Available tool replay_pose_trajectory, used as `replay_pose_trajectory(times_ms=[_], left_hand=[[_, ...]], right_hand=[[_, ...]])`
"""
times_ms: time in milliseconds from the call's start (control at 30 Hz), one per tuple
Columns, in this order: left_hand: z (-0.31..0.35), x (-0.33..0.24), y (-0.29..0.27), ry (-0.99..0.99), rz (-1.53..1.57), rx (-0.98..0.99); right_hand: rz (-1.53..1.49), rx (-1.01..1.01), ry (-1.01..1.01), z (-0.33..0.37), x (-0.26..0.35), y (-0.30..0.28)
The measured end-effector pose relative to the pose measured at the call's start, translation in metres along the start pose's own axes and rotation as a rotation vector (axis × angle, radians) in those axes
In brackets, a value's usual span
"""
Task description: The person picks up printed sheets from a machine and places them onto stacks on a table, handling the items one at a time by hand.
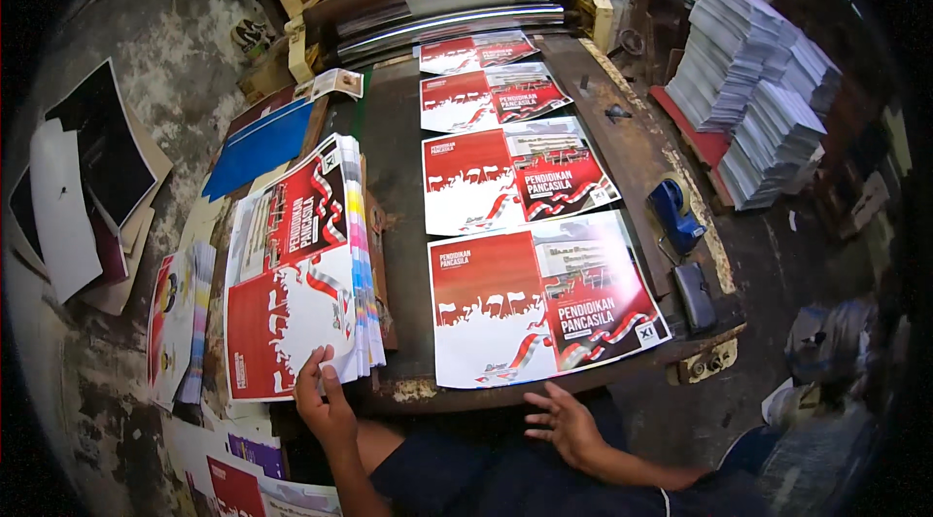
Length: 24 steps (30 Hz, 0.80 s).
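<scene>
A: Contact, left side?

B: Left hand at the near edge of the stack of red-and-white printed sheets; fingers curved over it. Pinching or merely touching: cannot tell.

A: Right?

B: Right hand released, fingers spread, just beside the nearest loose sheet at the bench front.

A: Further out?

B: Four such sheets in a column, the farthest near metal rollers. Blue tape dispenser right of them; white paper piles beyond.
</scene>
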<state>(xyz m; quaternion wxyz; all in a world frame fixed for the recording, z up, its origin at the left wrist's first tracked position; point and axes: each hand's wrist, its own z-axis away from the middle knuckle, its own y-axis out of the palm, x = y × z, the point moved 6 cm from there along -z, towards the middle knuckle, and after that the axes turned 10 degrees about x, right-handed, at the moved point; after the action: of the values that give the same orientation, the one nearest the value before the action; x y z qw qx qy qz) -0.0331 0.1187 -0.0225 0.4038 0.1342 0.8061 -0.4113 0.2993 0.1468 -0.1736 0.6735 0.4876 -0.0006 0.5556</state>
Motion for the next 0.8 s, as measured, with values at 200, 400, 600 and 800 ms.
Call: replay_pose_trajectory(times_ms=[200, 400, 600, 800], left_hand=[[0.014, 0.007, -0.011, -0.020, 0.020, -0.027], [0.031, 0.019, -0.024, -0.083, 0.015, 0.048], [0.041, -0.014, -0.029, 0.017, -0.089, 0.120], [0.041, -0.026, -0.038, 0.113, -0.249, 0.124]], right_hand=[[1.114, 0.266, -0.650, -0.152, 0.127, 0.120], [1.911, -0.092, -1.221, -0.362, 0.189, 0.155], [2.018, -0.767, -0.357, -0.382, 0.287, 0.037], [2.015, -0.678, -0.584, -0.345, 0.290, 0.051]])
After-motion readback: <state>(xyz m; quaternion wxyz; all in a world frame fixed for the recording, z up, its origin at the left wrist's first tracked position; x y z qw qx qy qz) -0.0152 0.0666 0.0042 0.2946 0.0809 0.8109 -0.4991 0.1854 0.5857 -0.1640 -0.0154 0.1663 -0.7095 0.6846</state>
